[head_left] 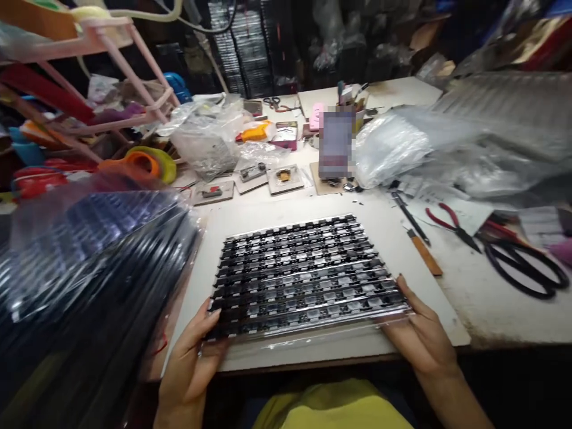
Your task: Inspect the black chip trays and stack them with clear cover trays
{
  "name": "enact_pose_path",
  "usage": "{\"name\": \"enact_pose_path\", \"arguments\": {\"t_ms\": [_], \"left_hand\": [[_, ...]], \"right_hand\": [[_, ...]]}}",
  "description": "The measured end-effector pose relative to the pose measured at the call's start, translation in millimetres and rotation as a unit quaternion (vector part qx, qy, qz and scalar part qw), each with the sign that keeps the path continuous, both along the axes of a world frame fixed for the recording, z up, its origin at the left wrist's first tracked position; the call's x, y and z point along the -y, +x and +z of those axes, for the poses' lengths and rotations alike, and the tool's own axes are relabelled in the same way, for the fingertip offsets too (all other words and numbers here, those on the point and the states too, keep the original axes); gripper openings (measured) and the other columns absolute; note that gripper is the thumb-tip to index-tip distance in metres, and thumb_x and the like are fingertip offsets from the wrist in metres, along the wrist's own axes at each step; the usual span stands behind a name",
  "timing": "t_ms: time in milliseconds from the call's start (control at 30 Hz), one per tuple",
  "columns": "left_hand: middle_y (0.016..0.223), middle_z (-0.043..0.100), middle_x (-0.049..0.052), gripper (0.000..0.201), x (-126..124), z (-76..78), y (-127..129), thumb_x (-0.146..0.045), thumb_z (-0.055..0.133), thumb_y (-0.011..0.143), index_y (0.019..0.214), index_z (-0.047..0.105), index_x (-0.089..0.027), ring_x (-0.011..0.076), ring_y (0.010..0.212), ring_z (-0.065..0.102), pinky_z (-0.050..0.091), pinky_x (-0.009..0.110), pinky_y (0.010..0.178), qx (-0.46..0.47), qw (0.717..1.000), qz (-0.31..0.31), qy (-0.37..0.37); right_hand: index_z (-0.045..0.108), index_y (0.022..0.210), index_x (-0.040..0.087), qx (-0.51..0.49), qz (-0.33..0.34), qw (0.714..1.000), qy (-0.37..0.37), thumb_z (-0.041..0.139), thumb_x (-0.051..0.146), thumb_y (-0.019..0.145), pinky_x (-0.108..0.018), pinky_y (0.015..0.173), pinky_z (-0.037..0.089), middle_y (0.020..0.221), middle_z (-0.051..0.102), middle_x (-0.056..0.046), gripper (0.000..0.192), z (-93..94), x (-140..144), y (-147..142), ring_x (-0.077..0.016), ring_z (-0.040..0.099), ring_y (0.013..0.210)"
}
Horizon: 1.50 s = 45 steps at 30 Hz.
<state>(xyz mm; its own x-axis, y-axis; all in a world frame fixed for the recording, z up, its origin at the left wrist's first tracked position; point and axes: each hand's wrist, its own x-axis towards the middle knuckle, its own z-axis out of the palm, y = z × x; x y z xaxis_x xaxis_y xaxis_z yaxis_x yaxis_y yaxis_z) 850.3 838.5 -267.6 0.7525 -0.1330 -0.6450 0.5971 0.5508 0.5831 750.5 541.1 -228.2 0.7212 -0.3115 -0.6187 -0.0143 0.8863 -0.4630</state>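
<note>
A clear plastic tray (304, 271) filled with rows of small black parts spans the space between my two hands, over a white board (429, 310) on the table. My left hand (192, 351) grips its near left corner, thumb on top and fingers beneath. At the near right corner, my right hand (420, 333) holds the edge the same way, its fingers partly under the clear plastic. The tray looks roughly level, slanting slightly up toward the right. Whether its far side rests on the board, I cannot tell.
Left, stacked trays in plastic wrap (102, 268) lie below a pink rack (134, 71). Small square blocks (286, 179) and a blurred-out upright device (336, 143) stand behind. Right are a cutter (422, 250), red-handled pliers (456, 226), black scissors (522, 268) and heaped plastic bags (397, 143).
</note>
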Motion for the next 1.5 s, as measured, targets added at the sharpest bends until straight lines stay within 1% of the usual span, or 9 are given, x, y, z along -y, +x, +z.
{"name": "enact_pose_path", "arguments": {"t_ms": [100, 200, 433, 533, 633, 800, 1200, 1400, 1500], "left_hand": [[0.12, 0.065, 0.002, 0.052, 0.6, 3.2, 6.5, -0.004, 0.055, 0.077, 0.125, 0.058, -0.025, 0.0194, 0.105, 0.063, 0.055, 0.026, 0.084, -0.058, 0.998, 0.026, 0.027], [0.119, 0.065, 0.001, 0.055, 1.5, 7.7, 12.8, -0.004, 0.052, 0.079, 0.128, 0.055, -0.028, 0.02, 0.106, 0.062, 0.053, 0.03, 0.089, -0.076, 0.996, 0.016, 0.034], [0.128, 0.059, 0.004, 0.047, 4.1, 1.5, 2.8, -0.032, 0.052, 0.085, 0.132, 0.05, -0.031, 0.0253, 0.119, 0.053, 0.045, 0.042, 0.098, 0.043, 0.994, 0.078, -0.064], [0.124, 0.062, 0.005, 0.047, 2.8, -4.3, -1.3, -0.017, 0.048, 0.086, 0.131, 0.052, -0.03, 0.0231, 0.117, 0.055, 0.047, 0.04, 0.096, 0.007, 0.993, 0.098, -0.062], [0.12, 0.064, 0.005, 0.052, -1.1, -7.5, -1.6, -0.006, 0.046, 0.083, 0.129, 0.054, -0.029, 0.023, 0.116, 0.056, 0.049, 0.039, 0.094, -0.002, 0.995, 0.068, -0.071], [0.128, 0.059, 0.005, 0.051, -3.7, -9.6, -2.9, -0.009, 0.051, 0.083, 0.129, 0.053, -0.03, 0.0256, 0.118, 0.054, 0.047, 0.041, 0.096, 0.022, 0.998, 0.005, -0.064], [0.126, 0.06, -0.003, 0.036, 9.0, 5.1, -2.1, -0.013, 0.053, 0.081, 0.11, 0.067, -0.029, 0.0217, 0.127, 0.043, 0.041, 0.035, 0.101, -0.015, 1.0, 0.006, 0.009], [0.128, 0.059, -0.003, 0.033, 9.1, 3.6, -2.1, -0.016, 0.055, 0.082, 0.11, 0.066, -0.029, 0.0229, 0.13, 0.04, 0.04, 0.036, 0.102, -0.011, 1.0, -0.005, 0.024], [0.13, 0.057, -0.004, 0.034, 7.9, 0.7, -1.6, -0.016, 0.054, 0.082, 0.111, 0.065, -0.029, 0.0233, 0.13, 0.039, 0.042, 0.035, 0.101, -0.007, 1.0, -0.005, 0.025]], "right_hand": [[0.068, 0.108, 0.023, 0.035, -0.002, 0.999, 0.017, 0.046, 0.029, 0.093, -0.042, 0.105, 0.04, 0.114, 0.067, -0.001, 0.027, 0.0, 0.2, 2.4, -0.019, 0.058, 0.112], [0.066, 0.112, 0.024, 0.069, 0.008, 0.997, 0.02, 0.048, 0.029, 0.093, -0.041, 0.105, 0.04, 0.118, 0.065, -0.001, 0.027, -1.4, 0.1, 3.9, -0.0183, 0.057, 0.112], [0.066, 0.113, 0.024, 0.085, -0.011, 0.996, 0.026, 0.049, 0.027, 0.093, -0.037, 0.106, 0.04, 0.117, 0.065, 0.0, 0.027, -3.3, -1.8, 6.3, -0.0165, 0.058, 0.111], [0.066, 0.112, 0.023, 0.078, -0.019, 0.996, 0.036, 0.047, 0.025, 0.093, -0.038, 0.106, 0.039, 0.115, 0.067, 0.0, 0.027, -2.5, -1.8, 5.7, -0.0166, 0.058, 0.111], [0.067, 0.111, 0.024, 0.07, -0.018, 0.997, 0.04, 0.044, 0.025, 0.094, -0.039, 0.106, 0.039, 0.113, 0.067, 0.0, 0.028, -2.2, -1.2, 4.6, -0.0172, 0.058, 0.111], [0.068, 0.109, 0.025, 0.085, -0.006, 0.996, 0.027, 0.043, 0.026, 0.094, -0.04, 0.107, 0.039, 0.115, 0.067, 0.001, 0.029, -3.6, -0.5, 1.7, -0.0175, 0.057, 0.112], [0.066, 0.112, 0.028, 0.122, 0.018, 0.991, 0.053, 0.043, 0.028, 0.094, -0.041, 0.108, 0.036, 0.116, 0.066, 0.003, 0.029, -7.0, 1.2, 1.0, -0.0171, 0.056, 0.113], [0.067, 0.11, 0.028, 0.109, 0.024, 0.991, 0.068, 0.044, 0.028, 0.094, -0.042, 0.108, 0.036, 0.114, 0.067, 0.004, 0.028, -8.4, 3.8, 0.5, -0.0173, 0.056, 0.114], [0.065, 0.114, 0.029, 0.106, 0.025, 0.992, 0.063, 0.042, 0.029, 0.095, -0.043, 0.108, 0.036, 0.12, 0.064, 0.004, 0.03, -7.7, 3.5, 1.7, -0.0175, 0.054, 0.116]]}}
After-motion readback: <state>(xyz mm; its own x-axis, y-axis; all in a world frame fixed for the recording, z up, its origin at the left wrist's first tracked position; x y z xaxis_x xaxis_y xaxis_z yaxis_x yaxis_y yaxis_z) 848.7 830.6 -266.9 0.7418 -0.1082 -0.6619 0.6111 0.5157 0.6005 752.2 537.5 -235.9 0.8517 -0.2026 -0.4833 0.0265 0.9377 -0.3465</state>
